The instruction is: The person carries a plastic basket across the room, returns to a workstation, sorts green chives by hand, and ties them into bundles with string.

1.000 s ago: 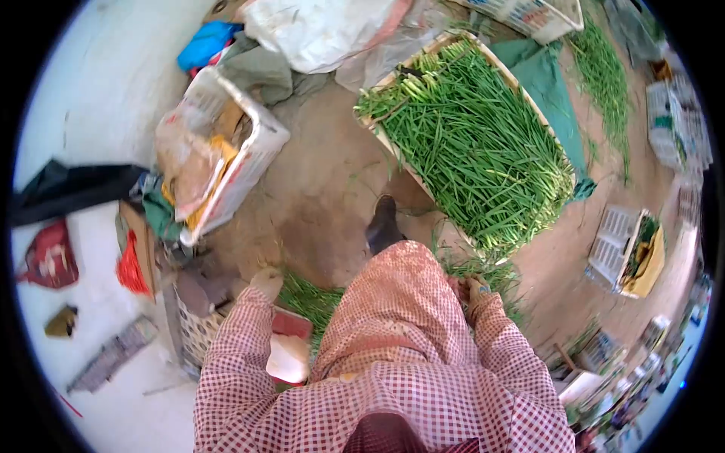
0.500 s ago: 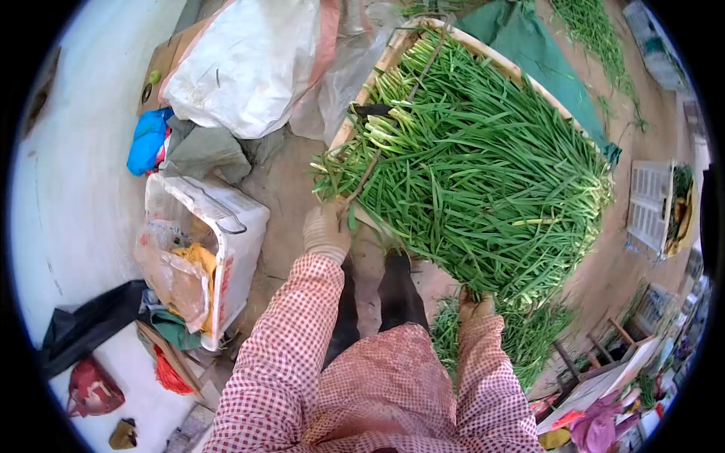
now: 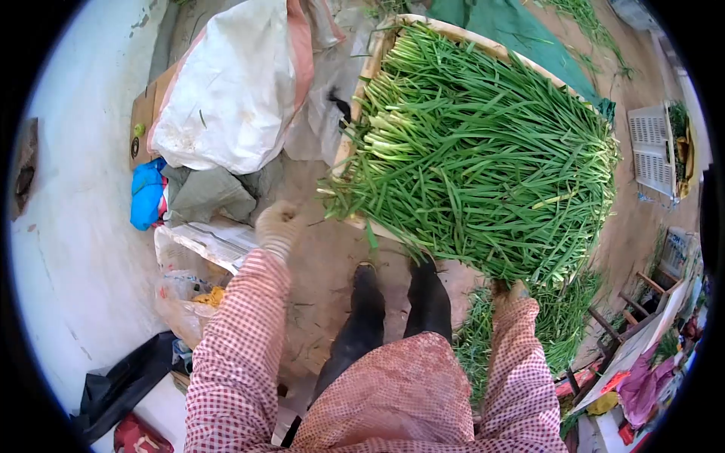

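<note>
A heap of garlic chives [image 3: 483,158] fills a shallow pale crate [image 3: 353,147], white stems at both sides and green leaves between. My left hand [image 3: 278,228], in a pale glove, is closed in a fist left of the crate, apart from it. A thin dark line shows beside its fingers; what the fist holds is too small to make out. At the crate's near right corner, my right hand [image 3: 510,293] is curled just under the overhanging leaves. Its fingertips are partly hidden, and so is whatever they grip.
A white sack [image 3: 230,87] lies at upper left above a white basket [image 3: 211,240]. More chives [image 3: 563,321] lie beside my right forearm. A green cloth [image 3: 521,38] lies behind the crate; a white plastic crate [image 3: 652,147] stands at far right. My boots [image 3: 427,298] are on the floor.
My left hand has moved left, away from the crate's near corner. The dark stick-like strip that lay across the chives is gone from them. My right hand stays at the near right corner.
</note>
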Demonstrator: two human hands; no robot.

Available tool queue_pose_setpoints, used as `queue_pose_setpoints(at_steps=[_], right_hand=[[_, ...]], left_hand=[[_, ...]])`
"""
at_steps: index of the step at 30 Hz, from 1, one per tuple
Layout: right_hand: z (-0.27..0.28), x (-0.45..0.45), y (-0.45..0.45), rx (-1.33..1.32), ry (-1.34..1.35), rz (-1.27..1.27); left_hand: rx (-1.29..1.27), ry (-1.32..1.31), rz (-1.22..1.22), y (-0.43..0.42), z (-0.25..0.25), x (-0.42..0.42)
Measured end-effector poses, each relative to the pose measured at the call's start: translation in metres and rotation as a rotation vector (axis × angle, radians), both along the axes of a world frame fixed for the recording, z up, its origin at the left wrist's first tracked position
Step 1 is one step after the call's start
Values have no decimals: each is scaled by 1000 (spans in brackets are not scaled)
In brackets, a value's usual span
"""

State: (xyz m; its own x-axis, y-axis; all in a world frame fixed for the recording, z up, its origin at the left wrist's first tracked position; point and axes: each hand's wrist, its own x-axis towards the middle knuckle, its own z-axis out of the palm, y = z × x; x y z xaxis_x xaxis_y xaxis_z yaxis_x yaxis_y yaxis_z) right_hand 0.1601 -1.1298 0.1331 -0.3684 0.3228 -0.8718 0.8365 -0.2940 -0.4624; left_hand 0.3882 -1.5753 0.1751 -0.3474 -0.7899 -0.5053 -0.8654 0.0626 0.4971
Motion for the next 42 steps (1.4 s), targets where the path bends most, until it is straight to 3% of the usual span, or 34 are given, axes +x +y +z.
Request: queue_pose_setpoints(at_steps=[4, 6, 8, 10, 12, 13, 14, 15, 16, 18, 19, 22, 24, 25, 26, 28, 30, 31, 33, 35, 36, 37, 38, 42], right_hand=[[12, 4, -8, 12, 7, -33], [8, 3, -9, 28, 55, -70], [-5, 0, -2, -32, 104, -42], [-14, -4, -3, -79, 160, -4], [-22, -9, -3, -123, 223, 30], [-26, -9, -7, -150, 252, 41], [-30, -12, -10, -174, 289, 44], [-29, -7, -11, -193, 305, 43], [-28, -9, -14, -217, 332, 41], [-28, -6, -14, -271, 390, 24], [-29, -5, -14, -297, 415, 19], [-34, -5, -19, -361, 484, 14], [-40, -7, -15, -397, 521, 7], [-38, -12, -16, -439, 532, -1], [-37, -16, -14, -444, 558, -10], [-38, -18, -15, -491, 568, -36], [-41, -22, -13, -338, 529, -109], [-43, -28, -10, -262, 538, 9], [-58, -37, 9, -181, 542, 177], [-24, -16, -8, -144, 494, 95], [-10, -5, -13, -111, 428, 9], [-15, 7, -5, -212, 444, -24], [-27, 26, 3, -134, 432, 43], [-55, 54, 42, -210, 368, -13]], left_hand=[[61, -182, -17, -43, -43, 7], [-146, -200, -18, -47, -60, -11], [-67, 366, 105, -52, -83, -18], [210, 418, -44, -54, -59, -56], [249, 371, -54, -35, -43, -98], [95, 178, -348, -54, -75, -108], [-99, 10, -515, -49, -64, -128], [16, 33, -327, -37, -55, -135], [-44, 48, -283, -40, -80, -135], [-104, -48, -174, -36, -71, -148], [-210, 137, -390, -46, -89, -134], [-423, 59, -487, -105, -151, -130], [-513, 81, -595, -60, -103, -135], [-597, -76, -645, -82, -117, -141], [-487, -160, -452, -58, -85, -148], [-515, -116, -456, -61, -84, -154], [-472, -60, -472, -47, -84, -145], [-427, -11, -466, -43, -85, -142], [-384, 139, -383, -20, -104, -105], [-376, 150, -306, 3, -95, -74], [-410, 26, -317, 18, -82, -60], [-307, 7, -246, 35, -65, -44], [-206, -4, -181, 50, -49, -25], [-236, -135, -159, 88, -50, 28]])
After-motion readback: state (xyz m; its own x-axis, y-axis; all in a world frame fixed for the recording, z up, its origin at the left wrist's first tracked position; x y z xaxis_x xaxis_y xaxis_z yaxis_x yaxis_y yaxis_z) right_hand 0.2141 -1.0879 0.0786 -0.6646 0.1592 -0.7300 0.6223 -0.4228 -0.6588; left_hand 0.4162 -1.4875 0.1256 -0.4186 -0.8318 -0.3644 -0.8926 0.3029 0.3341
